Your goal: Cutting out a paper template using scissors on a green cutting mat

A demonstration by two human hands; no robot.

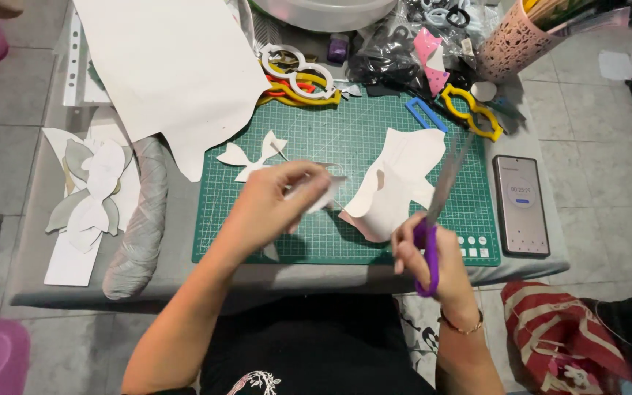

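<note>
We see the left hand (276, 201) pinching a small white paper piece (321, 192) above the green cutting mat (330, 139), fingers closed on it. Right hand (433, 256) grips purple-handled scissors (437, 212), fingers through the loops, blades tilted up and blurred; we cannot tell whether they are apart. Between the hands lies a curled white sheet (396, 183) on the mat. A white bow cutout (254, 155) sits behind the left hand. A smartphone (521, 205) lies right of the mat, a yellow glasses-shaped cutout (473, 111) at its far corner. A big white sheet (173, 69) overlaps the mat's far-left edge.
</note>
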